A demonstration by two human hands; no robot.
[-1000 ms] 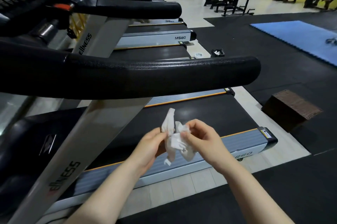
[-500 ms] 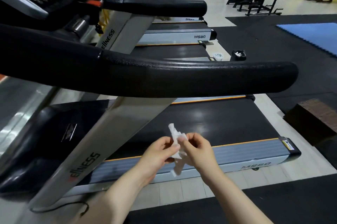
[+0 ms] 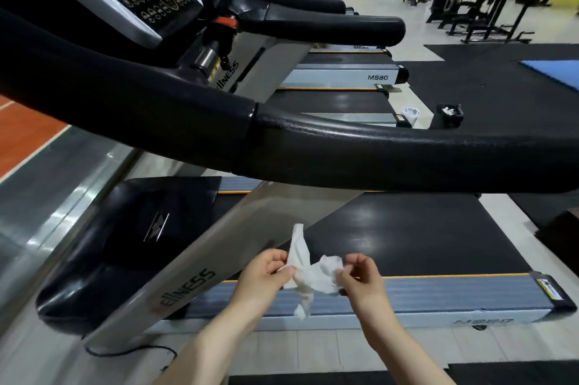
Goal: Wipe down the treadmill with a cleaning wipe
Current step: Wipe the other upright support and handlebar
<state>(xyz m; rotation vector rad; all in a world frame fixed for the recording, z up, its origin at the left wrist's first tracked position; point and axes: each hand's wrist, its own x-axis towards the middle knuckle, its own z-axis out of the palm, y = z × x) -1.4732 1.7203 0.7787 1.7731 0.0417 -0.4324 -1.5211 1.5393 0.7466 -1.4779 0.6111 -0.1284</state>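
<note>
Wipe (image 3: 308,273) is held in the air between both hands, above the near side rail (image 3: 438,292) of the treadmill (image 3: 407,228), touching neither. Left hand (image 3: 263,278) pinches one end; right hand (image 3: 360,278) pinches the bunched other end with curled fingertips. Wipe judged light, limp, crumpled, likely damp and easily torn; best taken by opposite edges and spread flat before wiping. Handrail (image 3: 376,152) not yet touched. Containers: a small dark bin (image 3: 449,112) stands on the far floor, pale scraps inside, not identifiable.
</note>
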